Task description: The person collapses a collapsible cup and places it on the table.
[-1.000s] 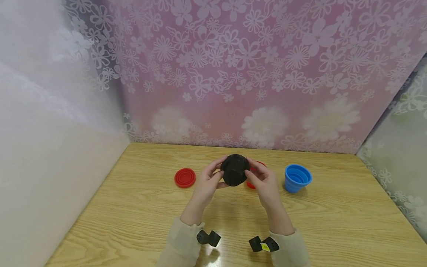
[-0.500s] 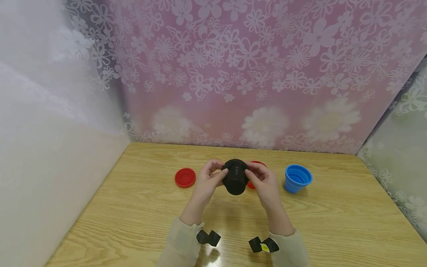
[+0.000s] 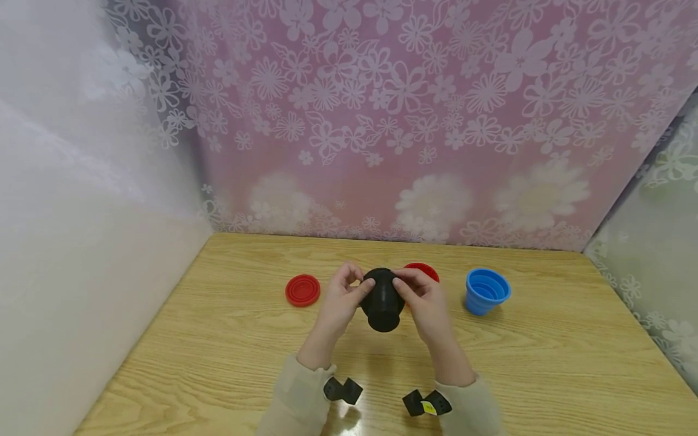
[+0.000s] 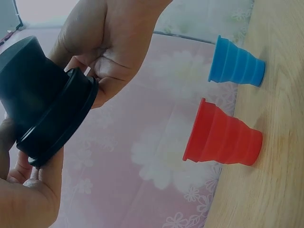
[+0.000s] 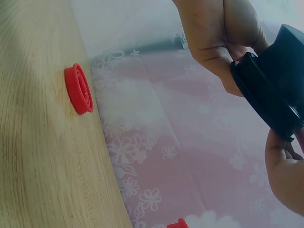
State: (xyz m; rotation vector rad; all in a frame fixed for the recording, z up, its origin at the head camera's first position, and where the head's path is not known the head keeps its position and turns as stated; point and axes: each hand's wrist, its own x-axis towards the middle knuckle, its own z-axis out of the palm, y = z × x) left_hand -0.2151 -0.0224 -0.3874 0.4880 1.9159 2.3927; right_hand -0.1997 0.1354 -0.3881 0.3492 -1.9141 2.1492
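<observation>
A black collapsible cup (image 3: 383,306) is held up over the table between both hands, its narrow end pointing toward me. My left hand (image 3: 338,300) pinches its left side with the thumb on the wall, and my right hand (image 3: 428,303) pinches the right side the same way. In the left wrist view the black cup (image 4: 40,95) shows a stepped wall with a wide rim, partly drawn out. Behind my right hand stands an extended red cup (image 3: 422,270), mostly hidden in the head view; the left wrist view shows the red cup (image 4: 223,135) whole.
An extended blue cup (image 3: 487,292) stands upright on the right of the wooden table (image 3: 218,363). A flattened red collapsible cup (image 3: 302,290) lies to the left. Flowered curtains (image 3: 349,121) hang behind the table's far edge.
The black cup has tilted further and come lower, its narrow end swinging toward me and sticking out more. The right hand has shifted slightly left, uncovering more of the red cup's rim.
</observation>
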